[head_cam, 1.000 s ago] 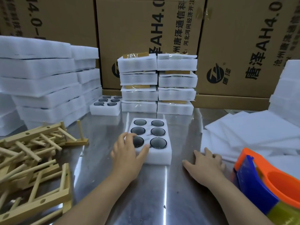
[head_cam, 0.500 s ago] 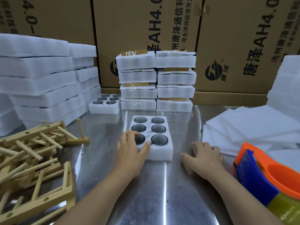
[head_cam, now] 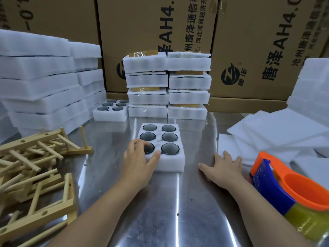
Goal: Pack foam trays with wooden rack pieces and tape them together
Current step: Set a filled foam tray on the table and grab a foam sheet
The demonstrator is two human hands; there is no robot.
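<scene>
Resting on the near left corner of the six-hole foam tray (head_cam: pixel 170 163), the left hand (head_cam: pixel 138 163) lies relaxed. Its fingers cover one dark round insert and it grips nothing. The tray sits in the middle of the steel table (head_cam: pixel 160 202). The right hand (head_cam: pixel 224 168) lies flat with spread fingers on the table, between the tray and the loose foam sheets (head_cam: pixel 277 132). The wooden rack pieces (head_cam: pixel 32 163) are piled at the left edge, and the orange and blue tape dispenser (head_cam: pixel 288 186) is at the near right corner.

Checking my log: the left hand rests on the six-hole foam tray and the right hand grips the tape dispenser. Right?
Not quite. In the head view the right hand lies flat on the table beside the tape dispenser, not gripping it. The rest stands.
</scene>
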